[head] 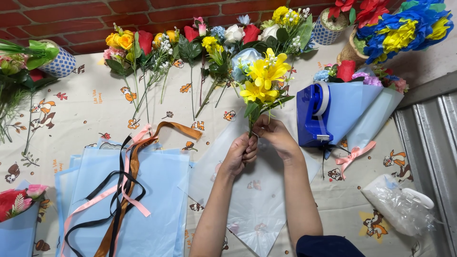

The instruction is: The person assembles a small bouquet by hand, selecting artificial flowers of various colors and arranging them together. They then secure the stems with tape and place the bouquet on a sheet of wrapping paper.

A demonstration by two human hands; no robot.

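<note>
My left hand (240,153) and my right hand (274,135) both grip the green stems of a small bunch of yellow artificial flowers (263,76), held over a clear cellophane sheet (254,200) on the table. The blooms point away from me, toward the brick wall. The stems are mostly hidden inside my fingers. My right hand sits slightly above and to the right of my left hand, the two touching.
A row of loose artificial flowers (190,43) lies at the back. A stack of pale blue wrapping sheets (157,190) with black, pink and brown ribbons (126,185) is at the left. A blue tape dispenser (314,114) and a wrapped bouquet (362,104) sit at the right.
</note>
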